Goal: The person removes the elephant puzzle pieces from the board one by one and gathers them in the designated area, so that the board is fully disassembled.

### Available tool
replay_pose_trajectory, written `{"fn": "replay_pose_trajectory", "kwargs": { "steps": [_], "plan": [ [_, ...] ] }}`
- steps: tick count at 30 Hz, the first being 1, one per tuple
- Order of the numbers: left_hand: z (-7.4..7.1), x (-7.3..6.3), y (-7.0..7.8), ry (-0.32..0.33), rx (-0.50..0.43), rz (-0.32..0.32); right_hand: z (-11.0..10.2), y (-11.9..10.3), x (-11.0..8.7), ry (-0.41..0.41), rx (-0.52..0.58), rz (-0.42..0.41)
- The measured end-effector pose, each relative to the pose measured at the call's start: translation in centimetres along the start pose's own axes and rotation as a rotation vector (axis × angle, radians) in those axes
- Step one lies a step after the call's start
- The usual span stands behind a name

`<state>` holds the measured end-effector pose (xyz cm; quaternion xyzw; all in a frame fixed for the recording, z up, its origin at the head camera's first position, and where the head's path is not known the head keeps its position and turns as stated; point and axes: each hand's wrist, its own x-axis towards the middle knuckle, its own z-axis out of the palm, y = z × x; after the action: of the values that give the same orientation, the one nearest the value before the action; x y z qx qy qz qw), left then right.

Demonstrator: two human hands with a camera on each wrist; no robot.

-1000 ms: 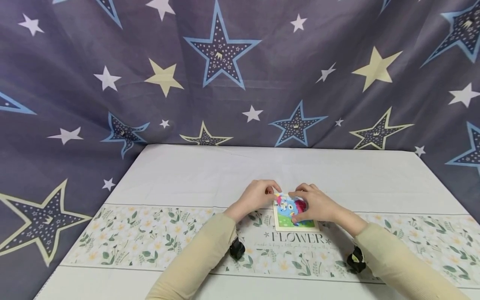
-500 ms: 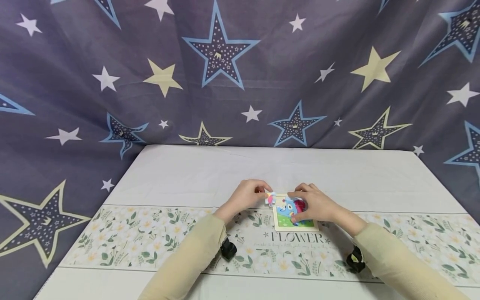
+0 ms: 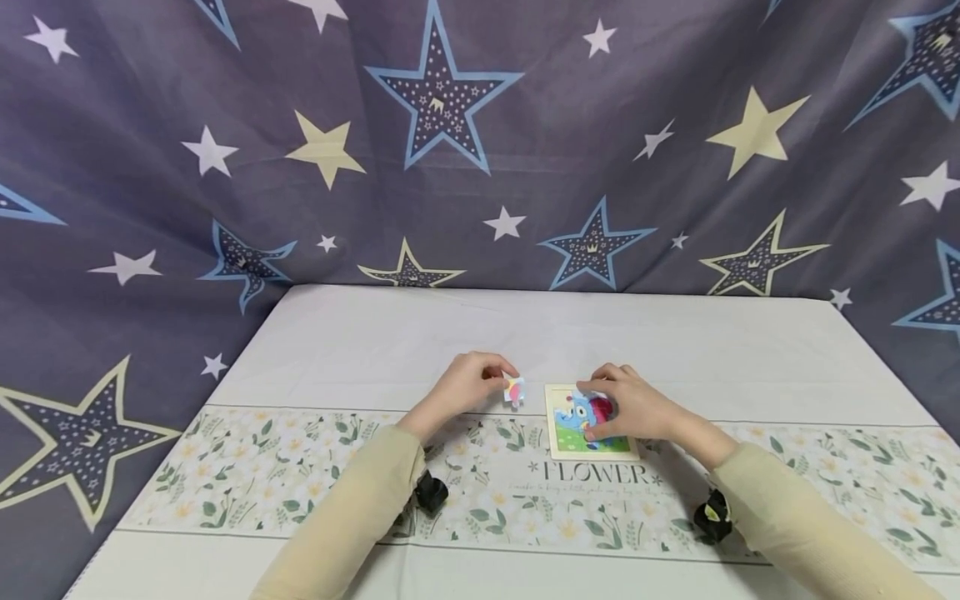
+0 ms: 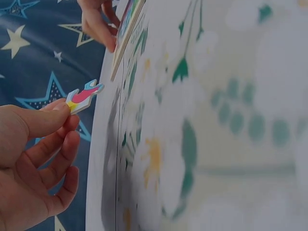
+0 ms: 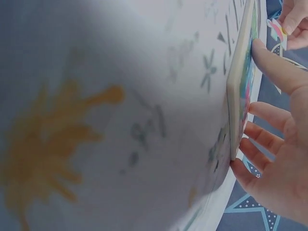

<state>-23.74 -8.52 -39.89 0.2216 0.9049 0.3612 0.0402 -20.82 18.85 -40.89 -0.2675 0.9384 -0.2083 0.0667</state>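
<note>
My left hand (image 3: 472, 379) pinches a small jigsaw piece (image 4: 84, 99) between thumb and index finger, its other fingers loosely bent. The piece is pink, yellow and light blue and is held up to the left of the puzzle board. A square puzzle board (image 3: 596, 457) with a cream frame lies on the cloth, showing a blue cartoon animal on green grass. Pale bare backing shows at its upper left. My right hand (image 3: 637, 406) rests on the board's right side, its thumb (image 5: 272, 65) on the picture and its spread fingers along the edge, covering part of it.
A white tablecloth (image 3: 420, 333) with a floral band (image 3: 300, 467) and "FLOWER" lettering covers the table. Behind it hangs a dark curtain (image 3: 465, 208) with stars. A black wrist device (image 3: 431, 493) is at the left wrist, another (image 3: 712, 517) at the right.
My left hand has drawn the jigsaw piece off the board's upper left corner and carried it leftward, exposing the pale backing. The right hand stays in place on the board.
</note>
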Motion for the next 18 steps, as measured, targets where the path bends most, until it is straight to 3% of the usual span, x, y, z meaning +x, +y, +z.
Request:
{"fn": "replay_pose_trajectory", "kwargs": {
  "steps": [18],
  "plan": [
    [-2.4,-1.4,-2.2,0.010,-0.031,-0.019,0.0,0.0,0.1,-0.004,0.005,-0.010]
  ]
}}
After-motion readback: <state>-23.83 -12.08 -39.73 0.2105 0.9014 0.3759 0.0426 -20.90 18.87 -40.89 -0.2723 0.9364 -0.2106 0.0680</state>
